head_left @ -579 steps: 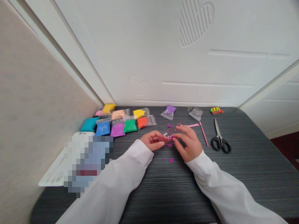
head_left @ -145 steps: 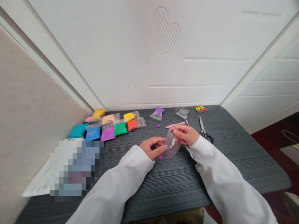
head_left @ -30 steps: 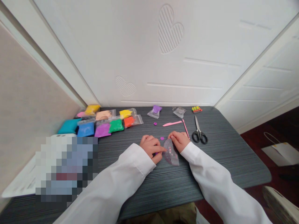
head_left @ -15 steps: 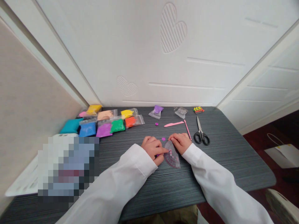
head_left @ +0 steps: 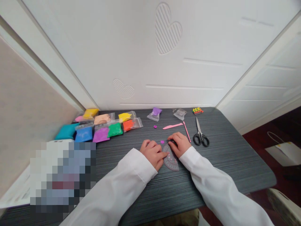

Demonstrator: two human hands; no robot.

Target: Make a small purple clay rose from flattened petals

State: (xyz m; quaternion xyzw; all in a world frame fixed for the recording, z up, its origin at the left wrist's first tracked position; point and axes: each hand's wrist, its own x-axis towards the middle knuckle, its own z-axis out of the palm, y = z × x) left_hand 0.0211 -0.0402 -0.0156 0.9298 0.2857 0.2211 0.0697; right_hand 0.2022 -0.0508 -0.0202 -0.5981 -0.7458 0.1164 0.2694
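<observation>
A clear plastic protractor (head_left: pixel 172 163) with reddish markings lies flat or nearly so on the dark table. My left hand (head_left: pixel 152 153) holds it down from the left, the index finger stretched over its face and the other fingers curled. At its upper corner is my right hand (head_left: pixel 180 144), fingers bent and thumb close to the edge; the fingertips' exact contact is hard to see. Just beyond the protractor sits a small flat purple clay piece (head_left: pixel 162 142). Farther back is a small curled purple clay piece (head_left: pixel 155 126). Whatever lies under my left hand is hidden.
A pink clay knife (head_left: pixel 172 126) and a thin pink tool (head_left: pixel 187 131) lie beyond my right hand. Black-handled scissors (head_left: pixel 199 135) are at the right. Several clay bags, including a green one (head_left: pixel 115 129), cluster back left. A small colourful clay model (head_left: pixel 197 110) stands back right.
Earlier, both hands held the protractor raised; now it is down on the table. In the last second my right hand shifted slightly at its corner, and my left index finger stayed on it.
</observation>
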